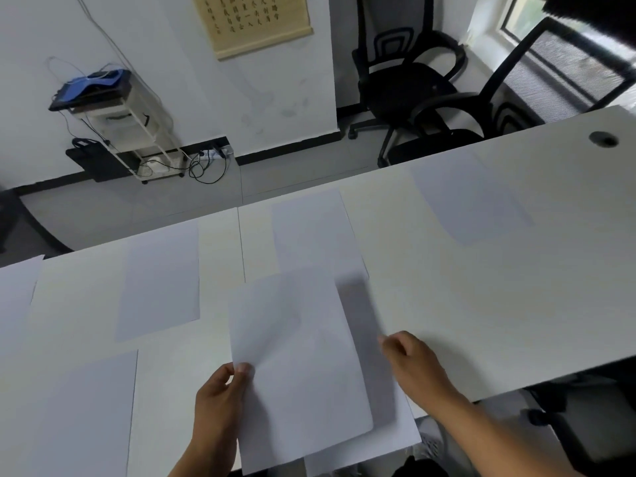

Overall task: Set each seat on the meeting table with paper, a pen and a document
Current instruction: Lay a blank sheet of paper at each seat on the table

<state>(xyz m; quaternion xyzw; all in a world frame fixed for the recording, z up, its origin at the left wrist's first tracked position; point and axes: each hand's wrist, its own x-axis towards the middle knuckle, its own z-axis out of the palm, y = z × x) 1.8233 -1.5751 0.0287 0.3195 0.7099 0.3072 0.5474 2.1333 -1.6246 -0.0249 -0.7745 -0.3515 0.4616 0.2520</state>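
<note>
My left hand (220, 397) pinches the left edge of a white sheet of paper (296, 359), held a little above the white meeting table (481, 287). Under it, at the near edge, lies another sheet (395, 418), partly covered and in shadow. My right hand (413, 363) hovers beside that sheet with fingers loosely curled and holds nothing. More sheets lie flat on the table: one at the far middle (309, 232), one at the left middle (161, 280), one at the far right (471, 201), one at the near left (89, 407). No pen or printed document is visible.
Two black office chairs (409, 80) stand beyond the table's far edge, near a window. A white cart (127, 132) with devices and cables stands by the wall at the back left. A cable hole (604, 138) sits in the table's far right corner.
</note>
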